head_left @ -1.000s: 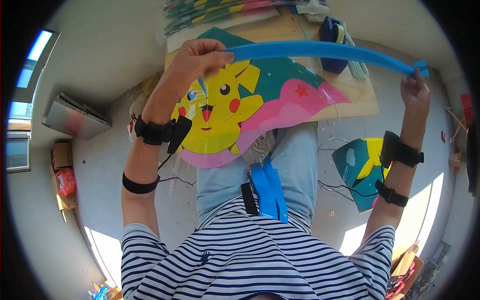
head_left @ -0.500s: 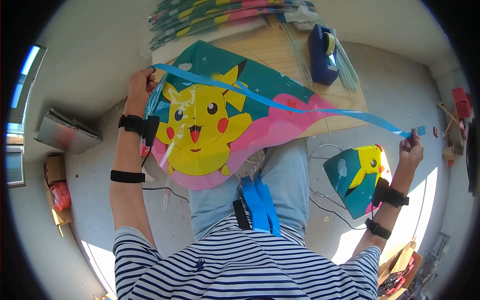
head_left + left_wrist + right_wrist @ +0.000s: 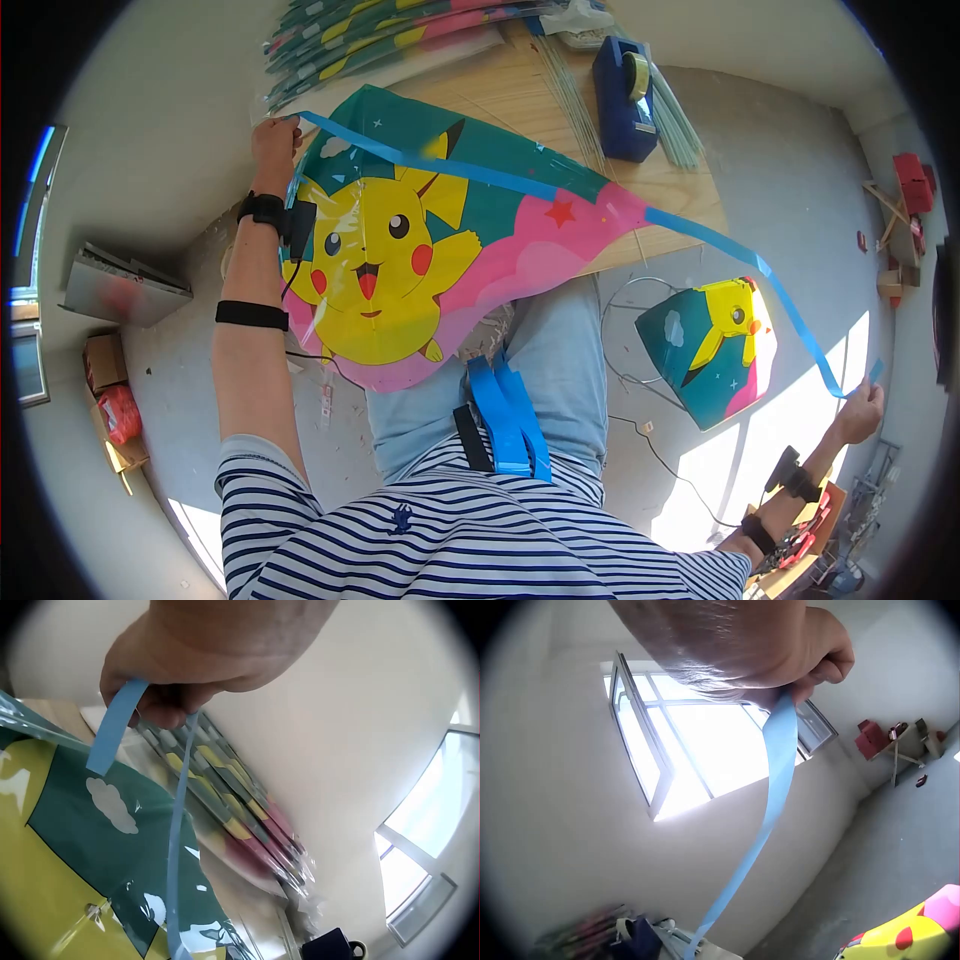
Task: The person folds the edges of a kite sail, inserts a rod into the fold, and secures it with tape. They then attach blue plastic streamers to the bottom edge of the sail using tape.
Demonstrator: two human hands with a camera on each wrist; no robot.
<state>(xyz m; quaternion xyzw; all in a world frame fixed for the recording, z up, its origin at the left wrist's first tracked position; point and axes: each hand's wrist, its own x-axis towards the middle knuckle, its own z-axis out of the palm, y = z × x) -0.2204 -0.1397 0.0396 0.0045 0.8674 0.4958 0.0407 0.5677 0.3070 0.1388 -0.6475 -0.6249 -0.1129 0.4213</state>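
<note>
The left hand (image 3: pixel 275 143) pinches one end of the long, flat blue ribbon (image 3: pixel 500 180) with its fingers curled in, and a short bit hangs out of the grip. The right hand (image 3: pixel 860 412) is far out to the other side. It pinches the ribbon near its other end between thumb and fingers, and a little tip sticks out past them. The ribbon runs from hand to hand — over the big shiny sheet with a yellow cartoon face on green and pink (image 3: pixel 450 310), then past its pink point and down.

The big sheet lies partly on the pale wooden table (image 3: pixel 695 195) and partly over the person's legs. On the table, a dark blue tape holder (image 3: pixel 625 115) stands beside some thin pale sticks (image 3: pixel 677 120). A pile of clear-wrapped bright sheets (image 3: pixel 400 38) is at the far edge. More wide blue strips (image 3: pixel 508 415) lie on the lap. A smaller green and yellow sheet (image 3: pixel 690 340) is off to the right — below the table top.
</note>
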